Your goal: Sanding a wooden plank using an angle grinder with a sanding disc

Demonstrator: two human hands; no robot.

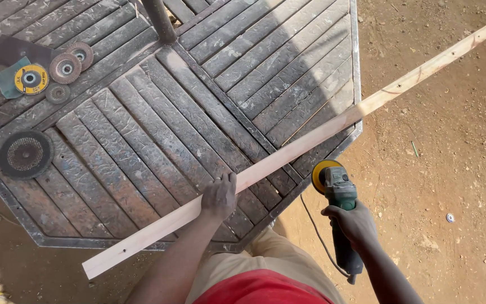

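1. The left hand (219, 197) presses down on a long wooden strip (288, 153). The fingers curl over its far edge and grip it.
2. The wooden strip lies slanted across a worn slatted table (142, 129). One end sticks out past the near edge of the table. The other end reaches far out over the dirt ground (451, 169) on the right.
3. The right hand (353, 223) is closed tight around the body of a green angle grinder (341, 217).
4. The grinder has a yellow round pad (320, 172) at its front. The pad sits just beside the table edge and just below the strip. I cannot tell if it touches the wood.
5. A thin cable (316, 231) hangs from the grinder.
6. Some round grinding discs (52, 70) lie on the far left part of the table. A big dark disc (25, 154) lies alone, closer to the near edge.
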